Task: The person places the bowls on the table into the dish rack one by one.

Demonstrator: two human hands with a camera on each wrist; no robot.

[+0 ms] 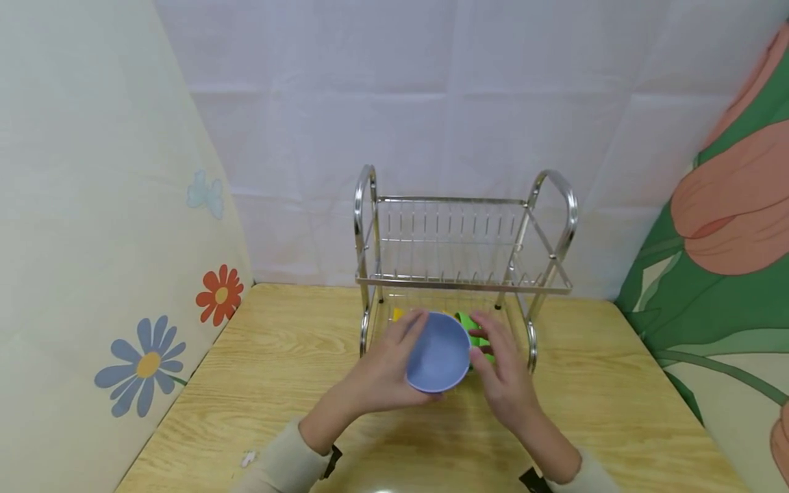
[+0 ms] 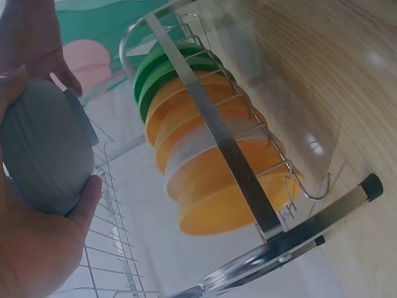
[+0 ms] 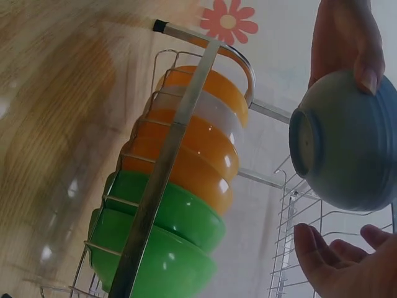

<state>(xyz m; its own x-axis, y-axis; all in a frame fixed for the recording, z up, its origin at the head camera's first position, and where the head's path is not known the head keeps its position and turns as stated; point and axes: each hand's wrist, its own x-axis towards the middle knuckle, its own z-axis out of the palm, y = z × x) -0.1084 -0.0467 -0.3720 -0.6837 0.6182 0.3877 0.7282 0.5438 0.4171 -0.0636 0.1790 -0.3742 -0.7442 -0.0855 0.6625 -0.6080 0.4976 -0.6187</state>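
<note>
A blue bowl point(image 1: 438, 353) is held by my left hand point(image 1: 383, 373), tilted so that its inside faces the head camera. In the right wrist view the bowl's foot ring point(image 3: 304, 143) points toward the lower tier. My right hand point(image 1: 507, 378) is at the bowl's right side, with loosely bent fingers; the right wrist view shows a gap between its fingertips and the bowl. Behind both hands stands a two-tier metal dish rack point(image 1: 462, 282). Its lower tier holds a row of bowls: green bowls point(image 3: 155, 254), orange bowls point(image 2: 226, 192) and a white bowl point(image 2: 189, 152).
The rack stands on a wood-grain table point(image 1: 296, 342) against a white cloth backdrop point(image 1: 407, 103). Its curved side rails point(image 1: 568, 205) rise above the upper tier. Flower-printed panels point(image 1: 148, 366) flank the table. A small white scrap point(image 1: 248, 458) lies at front left.
</note>
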